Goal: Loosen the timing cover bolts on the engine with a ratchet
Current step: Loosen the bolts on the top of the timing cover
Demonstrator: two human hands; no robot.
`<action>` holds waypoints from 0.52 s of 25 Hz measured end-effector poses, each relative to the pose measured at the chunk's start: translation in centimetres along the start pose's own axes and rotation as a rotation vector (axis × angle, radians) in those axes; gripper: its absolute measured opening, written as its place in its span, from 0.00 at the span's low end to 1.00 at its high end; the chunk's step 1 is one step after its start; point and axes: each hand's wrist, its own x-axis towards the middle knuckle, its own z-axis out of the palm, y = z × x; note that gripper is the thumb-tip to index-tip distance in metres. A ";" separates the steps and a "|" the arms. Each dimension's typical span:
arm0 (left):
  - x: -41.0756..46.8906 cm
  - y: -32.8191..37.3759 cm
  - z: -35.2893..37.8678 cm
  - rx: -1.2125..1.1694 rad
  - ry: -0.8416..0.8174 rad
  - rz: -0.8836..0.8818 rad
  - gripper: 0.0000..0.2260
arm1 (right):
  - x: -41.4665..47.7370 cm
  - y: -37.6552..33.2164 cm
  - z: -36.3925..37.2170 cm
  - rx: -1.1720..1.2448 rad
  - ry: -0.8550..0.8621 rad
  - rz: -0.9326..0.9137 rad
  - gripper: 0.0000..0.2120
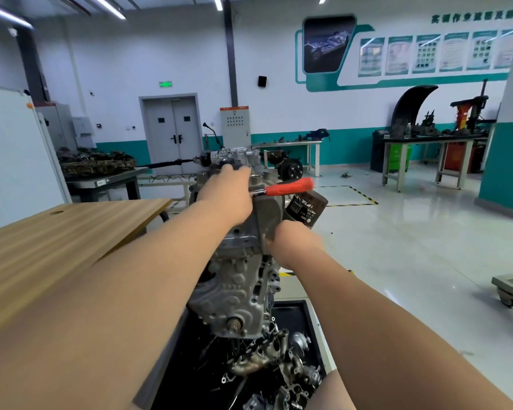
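Note:
The grey engine [240, 279] stands upright in front of me, its timing cover [234, 291] facing me. A ratchet lies across the engine's top, its red handle [290, 185] pointing right. My left hand [225, 193] covers the ratchet's head, fingers curled over it, and the metal shank comes out from under the hand. My right hand [290, 241] sits lower on the engine's right edge, just below the black oil filter [307, 207], with its fingers curled against the casing. The bolt and the socket are hidden under my left hand.
A wooden table [57, 247] is close on the left. Below the engine a black tray [293, 315] holds several loose metal parts. Workbenches [427, 143] line the far wall, and a low trolley [510, 288] stands on the floor at the right.

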 end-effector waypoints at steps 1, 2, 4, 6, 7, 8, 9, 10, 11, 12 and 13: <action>-0.1 0.2 0.3 -0.293 0.058 -0.107 0.19 | 0.1 -0.1 -0.2 -0.006 -0.009 0.003 0.08; 0.0 0.5 0.7 -0.580 0.126 -0.245 0.16 | 0.3 -0.3 -0.5 -0.005 -0.009 0.004 0.08; 0.8 1.3 0.8 -1.180 0.251 -0.657 0.10 | 1.0 -0.7 -1.4 -0.003 0.010 0.001 0.12; 1.3 1.3 0.5 -1.672 0.219 -1.005 0.12 | 1.7 -1.2 -2.1 -0.020 0.024 -0.012 0.14; 1.5 0.9 0.6 -1.809 0.155 -1.071 0.13 | 2.0 -1.5 -2.3 -0.030 0.030 -0.016 0.13; 1.6 0.4 0.5 -1.861 0.073 -1.063 0.14 | 2.1 -1.7 -2.4 -0.039 0.034 -0.017 0.12; 1.7 -0.2 0.4 -1.860 -0.007 -1.010 0.14 | 2.2 -1.9 -2.4 -0.043 0.035 -0.018 0.11; 1.6 -0.6 0.1 -1.816 -0.085 -0.937 0.14 | 2.1 -2.0 -2.4 -0.044 0.035 -0.018 0.11; 1.4 -0.7 -0.3 -1.738 -0.163 -0.866 0.13 | 2.0 -2.1 -2.3 -0.039 0.035 -0.019 0.10; 1.2 -0.8 -0.6 -1.628 -0.235 -0.812 0.12 | 1.8 -2.2 -2.1 -0.033 0.033 -0.022 0.10; 1.0 -0.7 -0.8 -1.487 -0.290 -0.764 0.10 | 1.6 -2.3 -1.9 -0.026 0.031 -0.027 0.11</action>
